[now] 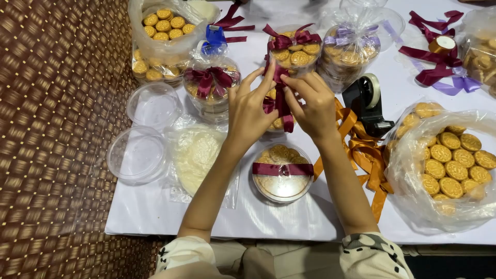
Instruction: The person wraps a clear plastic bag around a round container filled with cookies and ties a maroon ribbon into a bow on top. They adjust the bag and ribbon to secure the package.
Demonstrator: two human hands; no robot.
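Partly, hands (281, 106) hide ribboned tub (276, 116).

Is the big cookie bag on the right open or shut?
Open: the bag mouth gapes, showing loose cookies inside.

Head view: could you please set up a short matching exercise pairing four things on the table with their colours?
Things:
1. tape dispenser
2. loose ribbon beside the right hand
3. ribbon across the near tub
4. empty lids

Colours:
a. maroon
b. clear
c. black
d. orange

Pairs: 1-c, 2-d, 3-a, 4-b
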